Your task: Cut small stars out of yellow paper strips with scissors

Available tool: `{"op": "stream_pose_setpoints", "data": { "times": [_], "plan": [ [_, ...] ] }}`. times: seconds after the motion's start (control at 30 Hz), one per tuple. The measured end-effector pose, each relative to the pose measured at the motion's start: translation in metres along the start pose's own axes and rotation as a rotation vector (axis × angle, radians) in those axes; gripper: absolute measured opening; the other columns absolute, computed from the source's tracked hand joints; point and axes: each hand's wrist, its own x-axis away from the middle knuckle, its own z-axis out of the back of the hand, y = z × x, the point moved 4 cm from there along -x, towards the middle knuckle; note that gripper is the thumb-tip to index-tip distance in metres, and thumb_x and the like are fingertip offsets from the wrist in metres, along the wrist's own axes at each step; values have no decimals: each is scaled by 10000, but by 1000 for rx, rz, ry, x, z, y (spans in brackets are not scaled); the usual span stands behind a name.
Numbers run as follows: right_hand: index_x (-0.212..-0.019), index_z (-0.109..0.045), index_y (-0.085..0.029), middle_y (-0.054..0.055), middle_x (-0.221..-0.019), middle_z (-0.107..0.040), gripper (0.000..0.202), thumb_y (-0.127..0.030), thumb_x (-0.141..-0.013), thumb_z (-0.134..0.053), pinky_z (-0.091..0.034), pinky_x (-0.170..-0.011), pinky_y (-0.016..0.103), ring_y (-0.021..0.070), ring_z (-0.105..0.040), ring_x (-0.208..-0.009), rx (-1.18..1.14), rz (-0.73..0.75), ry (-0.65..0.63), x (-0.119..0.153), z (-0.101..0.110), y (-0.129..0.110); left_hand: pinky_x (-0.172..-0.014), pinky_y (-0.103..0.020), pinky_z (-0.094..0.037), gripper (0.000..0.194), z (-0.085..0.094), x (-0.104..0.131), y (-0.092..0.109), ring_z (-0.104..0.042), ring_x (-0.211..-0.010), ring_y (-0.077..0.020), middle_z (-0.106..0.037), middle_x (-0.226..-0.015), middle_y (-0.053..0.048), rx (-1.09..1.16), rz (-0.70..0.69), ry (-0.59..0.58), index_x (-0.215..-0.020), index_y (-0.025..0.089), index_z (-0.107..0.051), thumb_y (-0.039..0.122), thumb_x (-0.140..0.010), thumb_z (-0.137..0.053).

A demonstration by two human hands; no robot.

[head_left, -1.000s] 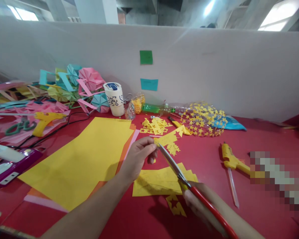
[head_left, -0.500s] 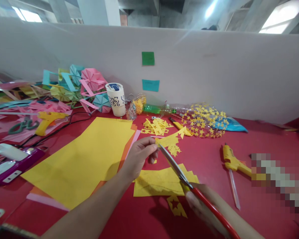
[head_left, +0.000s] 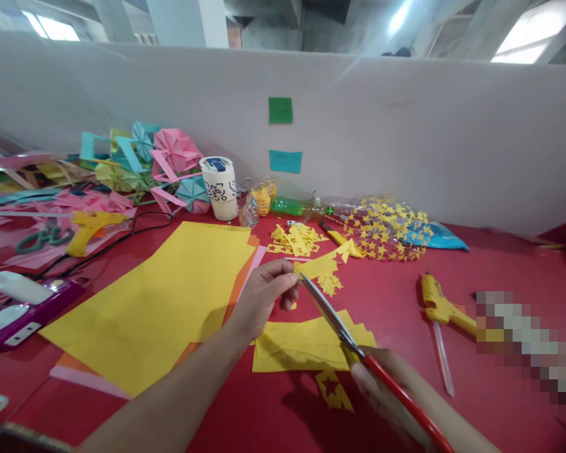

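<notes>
My left hand pinches the near end of a yellow paper strip, its fingers closed. In my right hand is a pair of scissors with red handles. The blades look nearly shut, and their tips reach the paper close to my left fingertips. Right beside the strip lies a small heap of yellow paper stars. Below the blades there are layered yellow paper pieces and a scrap with a star-shaped hole. My right fingers are partly hidden behind the handles.
Large yellow sheets cover the left of the red table. Yellow glue guns lie left and right. Behind are yellow scraps, a white cup and a star-covered plastic bottle. A purple power strip sits at left.
</notes>
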Motion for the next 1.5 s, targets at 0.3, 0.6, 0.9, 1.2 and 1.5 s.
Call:
{"op": "stream_pose_setpoints", "data": {
  "times": [0.3, 0.6, 0.9, 1.2, 1.5],
  "plan": [
    [-647, -483, -191, -60, -528, -332, 517, -688, -750, -582, -219, -415, 216, 73, -274, -459, -22, -38, 14, -1, 5, -4, -440, -171, -384, 150, 1, -1, 3, -484, -449, -55, -563, -554, 30, -81, -27, -2, -686, 156, -572, 232, -815, -564],
    [-738, -483, -185, -74, -554, -325, 545, -727, -762, -527, -232, -399, 192, 60, -271, -446, -36, -62, -13, 1, 1, -6, -453, -167, -388, 139, 3, -1, 4, -473, -463, -49, -537, -557, 48, -134, -75, 9, -693, 166, -558, 220, -820, -577],
    [-692, -373, -201, -82, -505, -325, 562, -745, -831, -377, -209, -382, 197, 46, -274, -405, 13, 89, -66, 0, -4, -20, -467, -168, -401, 168, -1, 3, -2, -486, -502, -56, -537, -578, 47, -108, -67, -8, -701, 174, -544, 257, -841, -584],
    [-728, -396, -198, -93, -484, -320, 537, -724, -829, -423, -172, -366, 200, 42, -265, -383, -72, 63, -34, 3, -10, -19, -477, -181, -389, 209, -8, 6, -2, -469, -520, -59, -506, -594, 40, -119, -72, -33, -665, 164, -527, 244, -855, -562],
    [-704, -381, -205, -101, -439, -335, 549, -739, -834, -380, -176, -365, 200, 38, -267, -344, -39, 10, 5, 2, -10, -18, -478, -189, -386, 222, -9, 6, -2, -457, -512, -65, -506, -583, 38, -129, -61, -32, -652, 167, -513, 262, -847, -561]
  ]
}}
